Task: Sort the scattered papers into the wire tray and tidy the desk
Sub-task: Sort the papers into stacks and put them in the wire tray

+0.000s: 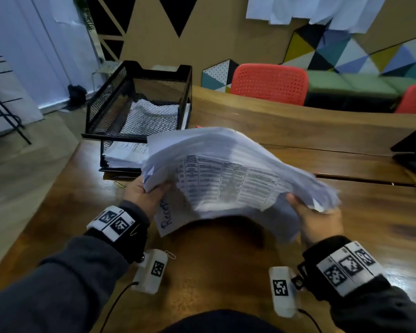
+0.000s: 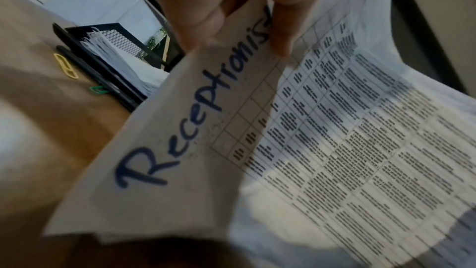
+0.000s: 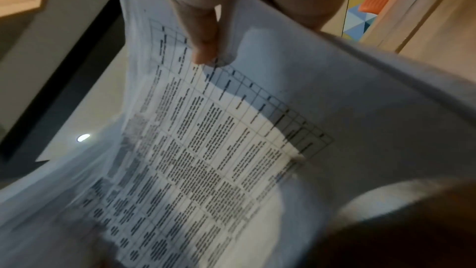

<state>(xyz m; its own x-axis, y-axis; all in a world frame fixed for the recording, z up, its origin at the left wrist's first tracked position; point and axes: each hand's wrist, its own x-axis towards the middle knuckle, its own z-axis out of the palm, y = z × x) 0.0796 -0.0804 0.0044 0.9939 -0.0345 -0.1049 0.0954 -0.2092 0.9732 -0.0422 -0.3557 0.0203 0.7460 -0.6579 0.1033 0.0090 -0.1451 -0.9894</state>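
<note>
A thick, bowed stack of white papers (image 1: 228, 179) hangs above the wooden desk (image 1: 226, 258), held at both ends. My left hand (image 1: 143, 193) grips its left edge, thumb on a sheet handwritten "Receptionist" (image 2: 185, 129). My right hand (image 1: 315, 217) grips the right edge, thumb (image 3: 203, 34) pressed on the printed table (image 3: 206, 150). The black two-tier wire tray (image 1: 139, 116) stands beyond the left hand, with papers in its upper tier (image 1: 151, 116) and a pile in its lower tier (image 1: 125, 153).
Loose paper clips lie on the desk: a yellow one (image 2: 65, 66), a green one (image 2: 98, 90) by the tray, another (image 1: 169, 254) near my left wrist. A black pen (image 2: 87, 68) lies along the tray's front. A dark laptop (image 1: 413, 150) sits at the right edge. Red chairs (image 1: 269, 84) stand behind.
</note>
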